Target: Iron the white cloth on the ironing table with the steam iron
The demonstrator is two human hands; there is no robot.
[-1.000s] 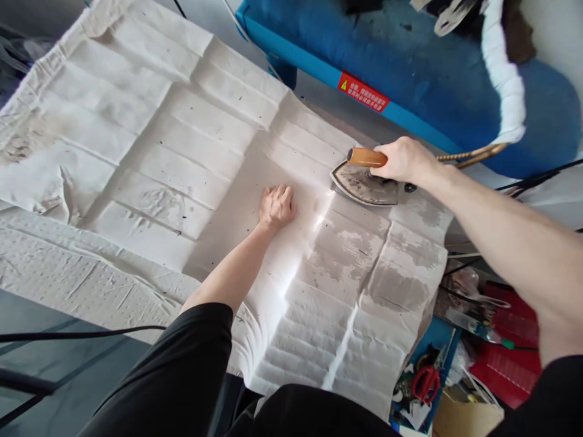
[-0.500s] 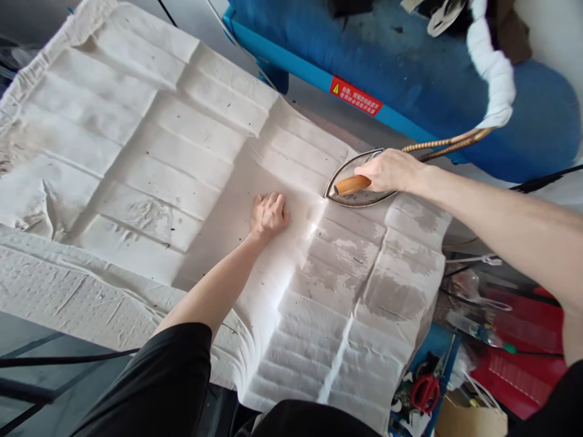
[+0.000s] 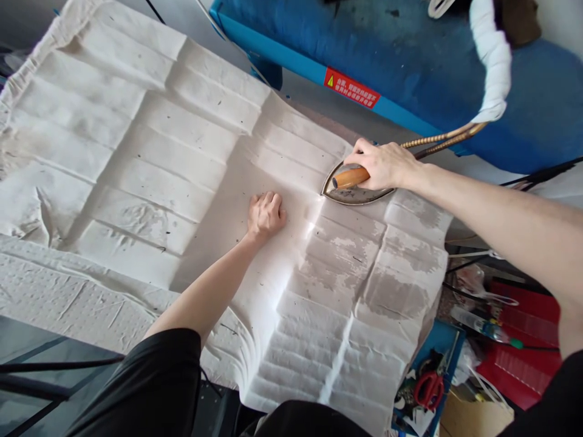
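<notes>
1. Your right grip (image 3: 378, 165): fingers pressed closed around the handle of the old metal flat iron (image 3: 357, 195), whose smooth orange-brown wooden handle (image 3: 350, 178) sits inside the grip. Since the earlier views, the grip has rolled over the handle and the iron has swung, so its pointed tip now faces your left grip.
2. Flat iron: lies low on the cloth just under the grip, its tip near a bright crease. The soiled top plate seen earlier is now mostly hidden by the handle and grip.
3. Your left grip (image 3: 266, 215): spread and slightly curled, palm down on the cloth, left of the right grip and well apart from it. It has stayed in about the same spot on the fabric.
4. Large white quilted cloth (image 3: 204, 164): spreads below and left of the right grip, with stitched ridges in rows. Gray, damp-looking patches (image 3: 392, 291) lie just below the iron.
5. Braided gold-brown cord (image 3: 446, 138): runs from the iron, beyond the right grip.
6. Blue padded board (image 3: 364, 54): lies beyond the grip, with a red warning label (image 3: 351, 87) on its edge.
</notes>
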